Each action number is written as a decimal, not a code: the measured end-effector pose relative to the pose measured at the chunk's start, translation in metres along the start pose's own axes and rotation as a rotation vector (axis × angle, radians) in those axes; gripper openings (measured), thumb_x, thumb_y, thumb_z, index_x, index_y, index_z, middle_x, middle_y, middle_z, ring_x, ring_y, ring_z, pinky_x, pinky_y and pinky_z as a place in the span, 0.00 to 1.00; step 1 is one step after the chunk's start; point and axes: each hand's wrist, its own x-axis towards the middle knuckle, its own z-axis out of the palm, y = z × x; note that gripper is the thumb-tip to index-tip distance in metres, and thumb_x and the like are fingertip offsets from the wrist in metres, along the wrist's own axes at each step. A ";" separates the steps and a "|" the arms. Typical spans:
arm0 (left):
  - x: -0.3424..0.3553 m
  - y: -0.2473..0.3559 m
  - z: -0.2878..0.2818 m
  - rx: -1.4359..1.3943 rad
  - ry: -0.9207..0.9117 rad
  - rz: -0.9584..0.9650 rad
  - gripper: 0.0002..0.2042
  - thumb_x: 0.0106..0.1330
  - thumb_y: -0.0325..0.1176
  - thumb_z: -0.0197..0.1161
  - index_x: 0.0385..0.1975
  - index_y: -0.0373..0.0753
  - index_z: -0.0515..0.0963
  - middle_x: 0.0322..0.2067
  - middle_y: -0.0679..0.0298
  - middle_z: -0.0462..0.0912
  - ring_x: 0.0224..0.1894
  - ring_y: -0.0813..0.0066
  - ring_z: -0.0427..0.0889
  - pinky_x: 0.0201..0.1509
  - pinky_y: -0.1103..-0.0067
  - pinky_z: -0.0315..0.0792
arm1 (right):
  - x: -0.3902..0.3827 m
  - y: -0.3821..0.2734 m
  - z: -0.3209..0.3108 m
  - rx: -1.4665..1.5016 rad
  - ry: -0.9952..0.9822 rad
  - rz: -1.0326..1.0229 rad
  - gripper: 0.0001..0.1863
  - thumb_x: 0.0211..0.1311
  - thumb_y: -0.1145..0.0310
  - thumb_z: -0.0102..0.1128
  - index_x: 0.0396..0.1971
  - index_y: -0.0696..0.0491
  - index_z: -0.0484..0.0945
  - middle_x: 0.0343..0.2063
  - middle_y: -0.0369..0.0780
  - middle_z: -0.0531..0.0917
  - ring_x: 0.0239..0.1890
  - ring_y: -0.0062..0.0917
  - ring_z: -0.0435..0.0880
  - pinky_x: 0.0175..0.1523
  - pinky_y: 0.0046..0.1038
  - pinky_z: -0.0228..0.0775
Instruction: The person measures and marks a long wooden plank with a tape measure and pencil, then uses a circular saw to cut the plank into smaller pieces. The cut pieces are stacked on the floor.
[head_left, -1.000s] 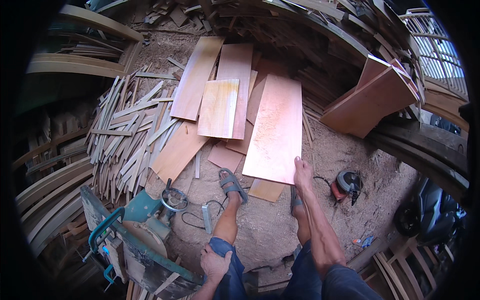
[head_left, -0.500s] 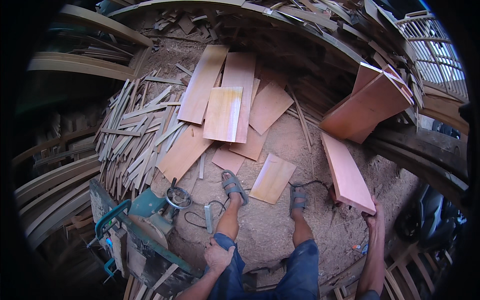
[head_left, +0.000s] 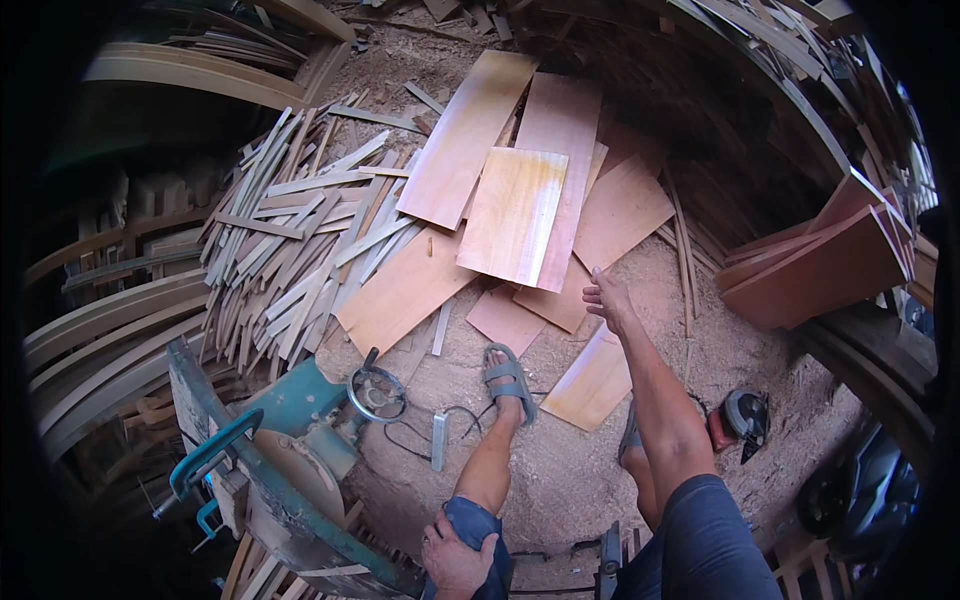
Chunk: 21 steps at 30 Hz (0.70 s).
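— Where were the hands at that moment?

— The right hand (head_left: 606,296) was stretched forward over the floor, fingers loosely spread, gripping nothing. It hovered just at the near edge of the thin reddish plywood sheets (head_left: 560,170) that lay fanned out on the sawdust floor (head_left: 560,480).

— Was it touching a sheet?

— I could not tell; the fingertips sat right over the corner where a small sheet (head_left: 556,300) met the sawdust, but contact was unclear from above.

— And the other hand?

— The left hand (head_left: 456,560) rested flat on the left knee at the bottom of the view, fingers draped over the dark shorts, clasping no tool or board.

— What lay nearest?

— A pale, yellowish sheet (head_left: 512,215) sat on top of the pile, overlapping two longer boards. Another small sheet (head_left: 596,382) lay by itself just beside the right leg, between the sandalled left foot (head_left: 508,372) and the right one.

— Anything else around?

— A heap of narrow grey-white wood strips (head_left: 290,250) to the left of the sheets, a green table saw (head_left: 290,440) with a handwheel at lower left, a black cable looped by it, and a red and black power tool (head_left: 738,418) on the sawdust to the right. Reddish boards (head_left: 820,265) leaned stacked at far right.
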 end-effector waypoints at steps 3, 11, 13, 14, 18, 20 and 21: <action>0.005 -0.004 0.000 -0.053 0.034 -0.078 0.57 0.50 0.61 0.79 0.73 0.28 0.60 0.55 0.38 0.72 0.56 0.36 0.79 0.61 0.50 0.74 | 0.046 0.011 0.075 -0.035 0.039 -0.075 0.28 0.74 0.49 0.65 0.57 0.59 0.77 0.39 0.42 0.87 0.39 0.28 0.88 0.43 0.34 0.84; 0.005 -0.012 -0.004 -0.037 0.005 -0.015 0.54 0.55 0.60 0.76 0.73 0.28 0.59 0.55 0.39 0.74 0.57 0.38 0.79 0.62 0.54 0.73 | -0.074 -0.022 0.103 0.082 0.110 -0.429 0.19 0.64 0.74 0.67 0.53 0.66 0.79 0.39 0.44 0.89 0.37 0.27 0.87 0.49 0.30 0.81; 0.008 -0.010 -0.006 -0.039 -0.015 0.005 0.54 0.52 0.59 0.79 0.72 0.28 0.61 0.54 0.39 0.75 0.56 0.39 0.80 0.61 0.55 0.76 | -0.151 -0.019 0.059 0.044 0.065 -0.296 0.20 0.63 0.76 0.68 0.53 0.67 0.81 0.42 0.45 0.89 0.40 0.26 0.86 0.49 0.29 0.79; 0.008 -0.009 -0.006 -0.032 -0.024 -0.024 0.54 0.50 0.58 0.80 0.71 0.28 0.62 0.54 0.39 0.76 0.56 0.39 0.81 0.60 0.55 0.77 | -0.197 -0.012 0.036 0.125 0.016 -0.262 0.18 0.64 0.77 0.67 0.53 0.67 0.81 0.43 0.44 0.89 0.40 0.26 0.86 0.50 0.28 0.79; 0.004 -0.005 -0.006 -0.007 -0.042 0.018 0.53 0.52 0.56 0.81 0.71 0.29 0.62 0.57 0.39 0.77 0.59 0.42 0.81 0.63 0.57 0.77 | -0.384 0.020 -0.065 0.454 -0.067 0.017 0.19 0.68 0.80 0.64 0.57 0.68 0.77 0.47 0.47 0.89 0.44 0.26 0.91 0.52 0.27 0.85; 0.000 -0.004 -0.003 0.013 -0.066 0.024 0.52 0.54 0.58 0.79 0.71 0.27 0.62 0.57 0.39 0.77 0.59 0.42 0.80 0.63 0.58 0.76 | -0.464 0.032 -0.102 0.556 0.018 0.120 0.22 0.67 0.79 0.65 0.60 0.67 0.75 0.50 0.48 0.88 0.46 0.30 0.91 0.54 0.31 0.86; -0.001 -0.002 0.000 0.018 -0.059 0.037 0.52 0.54 0.58 0.78 0.70 0.27 0.62 0.56 0.39 0.76 0.59 0.42 0.80 0.64 0.58 0.75 | -0.495 0.036 -0.121 0.592 0.061 0.151 0.23 0.67 0.79 0.65 0.61 0.67 0.74 0.51 0.48 0.87 0.47 0.31 0.91 0.54 0.33 0.87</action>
